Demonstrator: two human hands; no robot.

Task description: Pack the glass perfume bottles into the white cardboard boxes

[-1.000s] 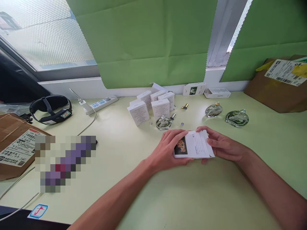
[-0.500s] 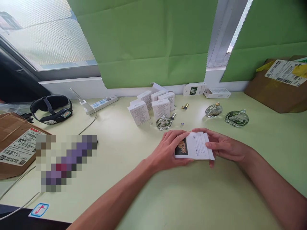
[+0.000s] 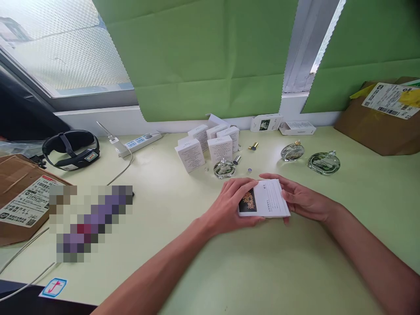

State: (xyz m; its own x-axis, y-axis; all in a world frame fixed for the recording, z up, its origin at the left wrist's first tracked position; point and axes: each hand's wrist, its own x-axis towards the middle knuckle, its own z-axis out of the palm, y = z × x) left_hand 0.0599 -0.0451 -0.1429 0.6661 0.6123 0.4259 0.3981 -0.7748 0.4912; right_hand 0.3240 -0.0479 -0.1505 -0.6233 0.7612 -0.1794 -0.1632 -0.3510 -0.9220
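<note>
Both my hands hold a small white carton (image 3: 265, 199) with a dark flower picture on one end, low over the pale green table (image 3: 249, 271). My left hand (image 3: 229, 205) grips its left end, thumb under the near edge. My right hand (image 3: 303, 201) presses against its right end, fingers closed round it. Just beyond the carton stands a round glass bottle (image 3: 224, 169), with a silver cap (image 3: 236, 159) and a gold cap (image 3: 252, 145) lying close by.
Several white cartons (image 3: 210, 144) cluster behind the bottle. Two more glass bottles (image 3: 308, 157) lie at the right. A cardboard box (image 3: 383, 116) sits far right, another (image 3: 19, 197) far left. A power strip (image 3: 139, 142), cables and a black headband (image 3: 70, 148) lie at left.
The flap at the carton's right end, open a second ago, has been pushed in by my right hand. The carton has barely shifted.
</note>
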